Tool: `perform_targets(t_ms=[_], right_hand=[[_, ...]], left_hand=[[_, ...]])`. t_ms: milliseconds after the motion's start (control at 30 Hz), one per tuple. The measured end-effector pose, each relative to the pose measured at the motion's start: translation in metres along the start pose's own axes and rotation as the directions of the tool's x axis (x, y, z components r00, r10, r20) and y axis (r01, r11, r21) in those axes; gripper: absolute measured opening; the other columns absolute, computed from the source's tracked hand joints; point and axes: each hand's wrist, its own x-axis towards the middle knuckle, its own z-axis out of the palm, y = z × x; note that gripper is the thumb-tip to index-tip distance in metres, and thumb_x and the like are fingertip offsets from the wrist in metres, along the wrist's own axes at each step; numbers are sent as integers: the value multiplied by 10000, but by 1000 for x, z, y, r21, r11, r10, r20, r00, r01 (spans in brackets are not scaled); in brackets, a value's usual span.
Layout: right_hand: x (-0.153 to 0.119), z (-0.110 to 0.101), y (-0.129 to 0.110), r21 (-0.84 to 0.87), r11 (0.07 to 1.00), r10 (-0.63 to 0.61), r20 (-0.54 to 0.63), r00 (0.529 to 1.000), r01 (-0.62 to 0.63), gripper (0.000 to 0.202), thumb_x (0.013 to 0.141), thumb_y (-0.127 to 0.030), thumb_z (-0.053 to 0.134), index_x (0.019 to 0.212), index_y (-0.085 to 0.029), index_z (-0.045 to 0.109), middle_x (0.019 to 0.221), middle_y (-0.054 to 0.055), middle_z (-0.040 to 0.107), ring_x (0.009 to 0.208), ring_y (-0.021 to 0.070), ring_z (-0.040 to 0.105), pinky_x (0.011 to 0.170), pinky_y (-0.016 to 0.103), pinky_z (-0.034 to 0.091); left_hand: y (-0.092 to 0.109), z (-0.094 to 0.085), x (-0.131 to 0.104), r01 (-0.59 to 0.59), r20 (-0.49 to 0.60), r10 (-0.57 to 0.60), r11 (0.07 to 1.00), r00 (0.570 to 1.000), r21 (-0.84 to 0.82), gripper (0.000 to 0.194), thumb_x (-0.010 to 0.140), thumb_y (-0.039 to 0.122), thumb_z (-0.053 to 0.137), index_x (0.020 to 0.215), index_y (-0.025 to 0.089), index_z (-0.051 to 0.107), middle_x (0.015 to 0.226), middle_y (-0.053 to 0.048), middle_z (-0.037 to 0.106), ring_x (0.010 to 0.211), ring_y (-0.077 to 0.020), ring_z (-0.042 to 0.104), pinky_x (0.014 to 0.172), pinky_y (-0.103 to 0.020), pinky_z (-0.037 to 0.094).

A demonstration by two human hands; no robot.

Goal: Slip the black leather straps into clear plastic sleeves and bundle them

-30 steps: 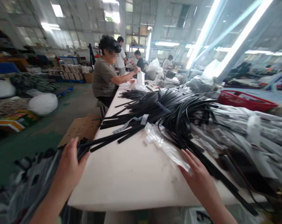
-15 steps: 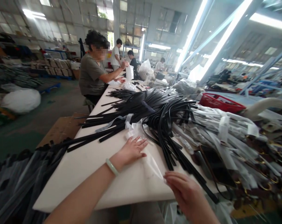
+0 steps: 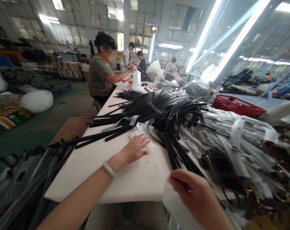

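Observation:
My left hand (image 3: 134,149), a pale green bangle (image 3: 109,169) on its wrist, lies with fingers spread on the pale table (image 3: 94,175). Its fingertips touch a crumpled heap of clear plastic bags (image 3: 142,127). At the table's front edge, my right hand (image 3: 195,191) is closed on the top of a thin translucent plastic bag (image 3: 173,203), which hangs below the fingers and is blurred. Beyond both hands spreads a big pile of black straps (image 3: 167,127). A grey strip (image 3: 118,124) lies across some of them, left of the clear bags.
On the right are white-wrapped straps (image 3: 233,134) with metal rings, a dark phone (image 3: 227,172) and a red basket (image 3: 238,105). More wrapped straps (image 3: 32,179) stand at the lower left. A co-worker (image 3: 104,70) sits at the table's far left, holding a white bag (image 3: 136,78).
My right hand has drawn the plastic bag off the table, and it now hangs at the front edge. My left hand stays flat by the bag heap. The view has turned slightly left.

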Motion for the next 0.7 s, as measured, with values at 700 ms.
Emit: perform_targets(t_ms=[700], right_hand=[[50, 78, -11, -171, 984, 87, 186, 979, -55, 138, 914, -243, 547, 1011, -161, 604, 792, 58, 710, 711, 196, 693, 618, 252, 473]], left_hand=[[32, -12, -152, 397, -66, -760, 408, 646, -822, 273, 700, 393, 753, 898, 205, 736, 880, -37, 705, 835, -211, 638, 739, -250, 522]])
